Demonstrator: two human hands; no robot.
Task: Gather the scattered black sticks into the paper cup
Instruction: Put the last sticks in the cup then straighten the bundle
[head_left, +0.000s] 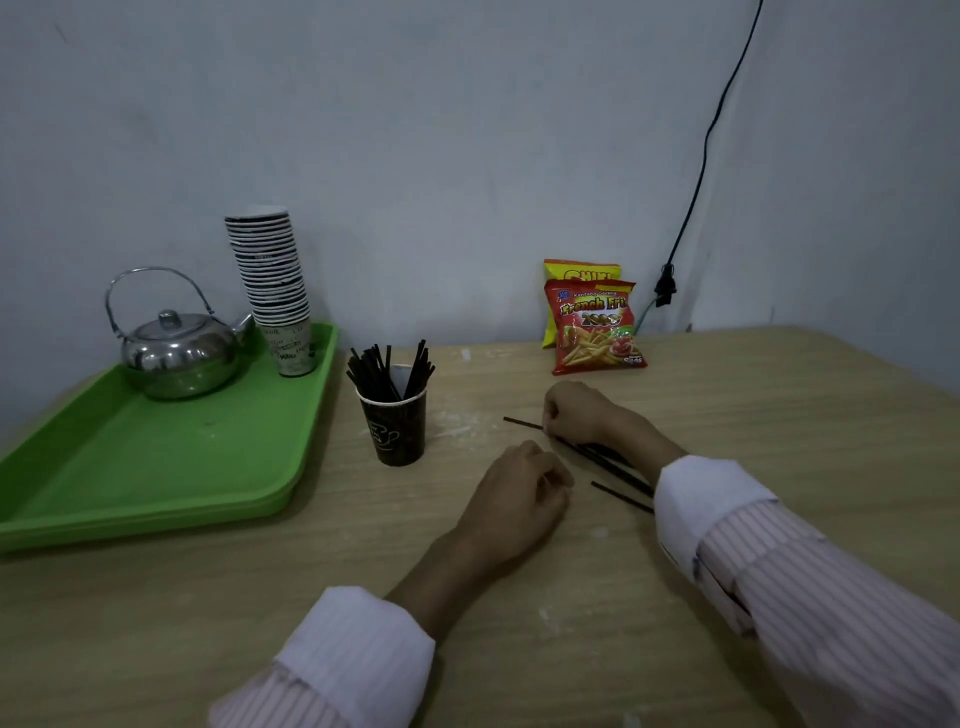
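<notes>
A dark paper cup (393, 428) stands on the wooden table (208, 597) with several black sticks (387, 371) upright in it. To its right, several loose black sticks (605, 460) lie flat on the table, partly under my right wrist. My right hand (576, 410) rests over them, its fingers pinched on one black stick whose tip (522, 423) pokes out to the left. My left hand (519, 493) hovers just left of the loose sticks with its fingers curled in and nothing visible in them.
A green tray (130, 467) at the left holds a steel teapot (179, 353) and a tall stack of paper cups (275, 291). Two snack bags (595, 322) lean on the wall behind my right hand. A black cable (701, 171) hangs down the wall.
</notes>
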